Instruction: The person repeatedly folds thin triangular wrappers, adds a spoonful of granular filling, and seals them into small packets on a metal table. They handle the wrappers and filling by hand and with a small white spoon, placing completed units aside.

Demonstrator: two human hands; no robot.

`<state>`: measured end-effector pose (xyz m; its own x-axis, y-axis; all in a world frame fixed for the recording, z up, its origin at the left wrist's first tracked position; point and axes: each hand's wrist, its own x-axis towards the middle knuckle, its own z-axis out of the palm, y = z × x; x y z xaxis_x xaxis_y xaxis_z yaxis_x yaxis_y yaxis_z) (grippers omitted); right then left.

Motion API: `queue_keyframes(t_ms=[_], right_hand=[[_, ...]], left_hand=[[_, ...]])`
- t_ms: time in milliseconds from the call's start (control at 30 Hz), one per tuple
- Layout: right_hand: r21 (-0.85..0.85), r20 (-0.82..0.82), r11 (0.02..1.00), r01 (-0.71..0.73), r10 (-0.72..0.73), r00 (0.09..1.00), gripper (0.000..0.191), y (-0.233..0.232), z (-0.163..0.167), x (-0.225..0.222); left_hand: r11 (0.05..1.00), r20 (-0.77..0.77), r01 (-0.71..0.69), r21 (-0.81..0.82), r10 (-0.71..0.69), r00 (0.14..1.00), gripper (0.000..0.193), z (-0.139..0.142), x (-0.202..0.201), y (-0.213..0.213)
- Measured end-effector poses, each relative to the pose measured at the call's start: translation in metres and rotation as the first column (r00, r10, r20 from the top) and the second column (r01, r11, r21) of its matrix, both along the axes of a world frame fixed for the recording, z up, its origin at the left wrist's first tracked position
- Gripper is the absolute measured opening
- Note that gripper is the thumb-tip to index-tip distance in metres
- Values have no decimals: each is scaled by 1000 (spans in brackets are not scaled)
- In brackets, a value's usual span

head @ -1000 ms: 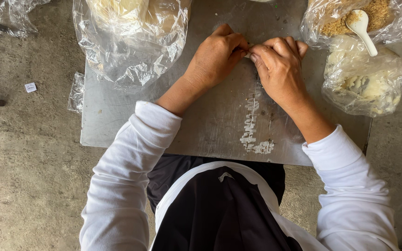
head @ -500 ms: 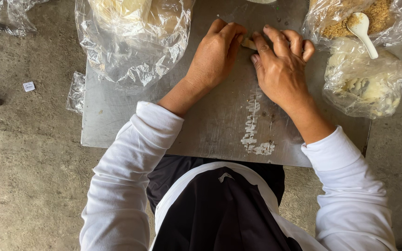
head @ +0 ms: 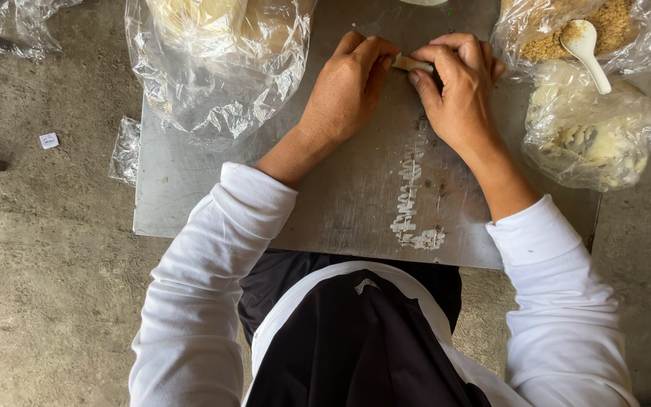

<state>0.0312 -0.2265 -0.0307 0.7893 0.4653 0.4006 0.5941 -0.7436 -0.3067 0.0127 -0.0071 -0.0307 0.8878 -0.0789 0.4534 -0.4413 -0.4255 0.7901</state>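
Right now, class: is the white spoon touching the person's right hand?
Apart. The head view shows the white spoon lying in the bag of brown crumbs, with bare metal board between it and the right hand.

Both hands, left (head: 344, 90) and right (head: 461, 87), pinch a small pale roll (head: 411, 64) between their fingertips over the metal counter (head: 340, 203), clear bags of food on either side

Metal work board on a rough concrete floor, ringed by plastic bags of food.

A grey metal board (head: 340, 211) streaked with white paste lies on the concrete floor (head: 47, 286). A large crumpled clear bag (head: 220, 75) of pale dough sits at its upper left. At upper right, a bag of brown crumbs (head: 544, 38) holds a white spoon (head: 588, 44); just below it lies a bag of pale shreds (head: 593, 136).
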Motion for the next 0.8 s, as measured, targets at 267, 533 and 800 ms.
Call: queue_keyframes(t_ms=[267,533,800], right_hand=[[357,-227,932,-58,147,963,7,1,37,-18],[642,-223,713,283,-180,958,17,-123,73,-154],[589,-660,-76,805,-620,424,9,-250,-50,-241]], left_hand=[[1000,37,7,-1,-7,999,14,5,-4,5],[1000,77,23,13,-24,997,15,11,-7,11],[997,86,61,51,-65,994,19,12,-8,8]])
